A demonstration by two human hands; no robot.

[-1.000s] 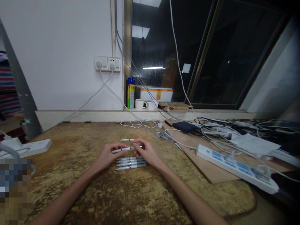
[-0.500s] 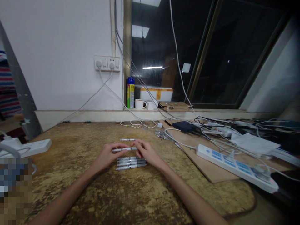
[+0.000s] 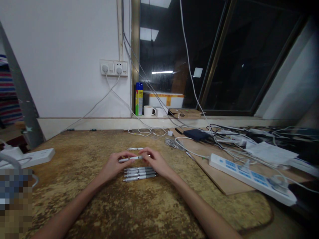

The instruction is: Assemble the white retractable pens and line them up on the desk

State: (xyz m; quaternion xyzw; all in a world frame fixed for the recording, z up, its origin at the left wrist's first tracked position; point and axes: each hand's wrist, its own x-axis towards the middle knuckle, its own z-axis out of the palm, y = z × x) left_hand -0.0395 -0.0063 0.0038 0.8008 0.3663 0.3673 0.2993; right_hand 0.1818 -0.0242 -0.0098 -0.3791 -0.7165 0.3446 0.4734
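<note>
Between my two hands a white pen (image 3: 130, 159) is held level, just above the worn table (image 3: 124, 209). The fingers of my left hand (image 3: 115, 165) pinch its left part. At its other end, my right hand (image 3: 155, 160) grips it with bent fingers, which hide that tip. Several similar pens (image 3: 139, 174) lie side by side in a row beneath and nearer to me. Beyond my hands one more pen (image 3: 134, 149) lies on the tabletop, its right end hidden behind my right hand.
A white power strip (image 3: 249, 177) rests at the right on a brown board (image 3: 219, 179), among tangled cables and a dark box (image 3: 196, 134). Another power strip (image 3: 40, 156) is at the left. A spray can (image 3: 139, 99) and a mug (image 3: 149, 110) stand on the windowsill.
The pen's right end has tilted up slightly, and my right fingers have shifted a little along it. My left hand has hardly moved.
</note>
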